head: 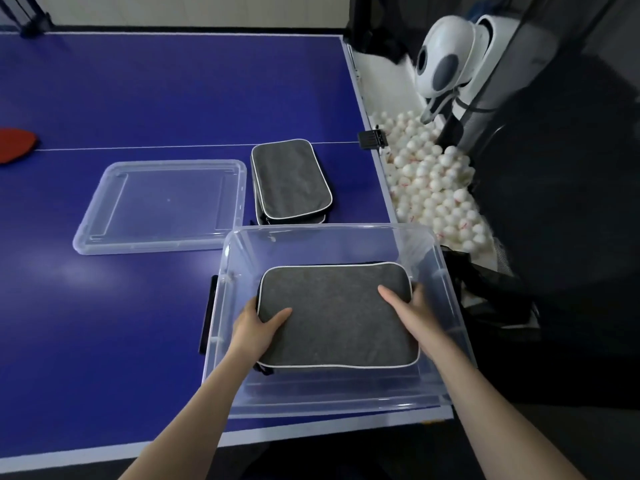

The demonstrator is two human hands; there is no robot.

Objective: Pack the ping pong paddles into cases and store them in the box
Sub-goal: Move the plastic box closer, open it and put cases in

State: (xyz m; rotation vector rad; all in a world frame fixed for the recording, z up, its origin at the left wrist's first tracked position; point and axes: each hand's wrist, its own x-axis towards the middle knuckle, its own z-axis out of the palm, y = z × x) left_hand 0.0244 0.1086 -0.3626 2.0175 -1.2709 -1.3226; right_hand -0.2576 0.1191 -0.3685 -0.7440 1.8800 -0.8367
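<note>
Both hands grip felt case inside clear box

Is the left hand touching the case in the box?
Touching. The head view shows the left hand gripping the left edge of the grey case, thumb on top, inside the clear box.

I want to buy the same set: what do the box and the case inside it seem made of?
The box: clear, glossy plastic, it seems; the blue table shows through its walls. The case: probably grey felt-like fabric, matte and slightly fuzzy, with white piping along the edge.
</note>
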